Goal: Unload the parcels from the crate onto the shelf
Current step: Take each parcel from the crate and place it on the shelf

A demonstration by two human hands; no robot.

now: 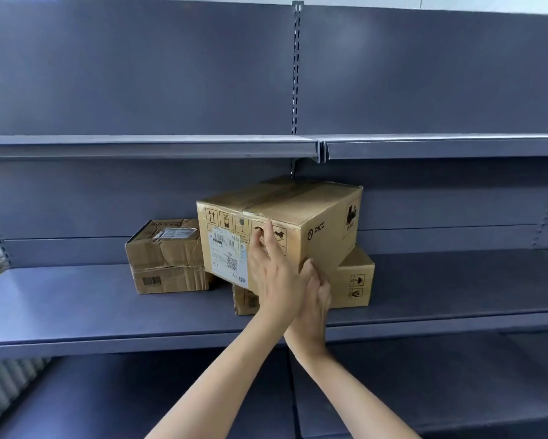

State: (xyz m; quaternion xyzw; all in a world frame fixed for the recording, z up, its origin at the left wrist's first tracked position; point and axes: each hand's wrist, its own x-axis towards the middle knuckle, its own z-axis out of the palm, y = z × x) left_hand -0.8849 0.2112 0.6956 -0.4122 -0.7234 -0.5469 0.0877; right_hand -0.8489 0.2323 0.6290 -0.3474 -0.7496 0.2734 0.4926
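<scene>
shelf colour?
Dark blue-grey metal shelf, plain, no pattern. Head view, the only one.

The shelf [108, 299] and its back panel are a uniform slate blue-grey. The top parcel [298, 213] is tan cardboard with black handling symbols, a black "PICO" logo, glossy brown tape, and a white label [228, 258] printed with black barcodes and a QR code. The lower parcel [355, 280] is tan with black symbols. The crumpled parcel [165, 258] is duller brown, bearing a black barcode and a white label.
</scene>
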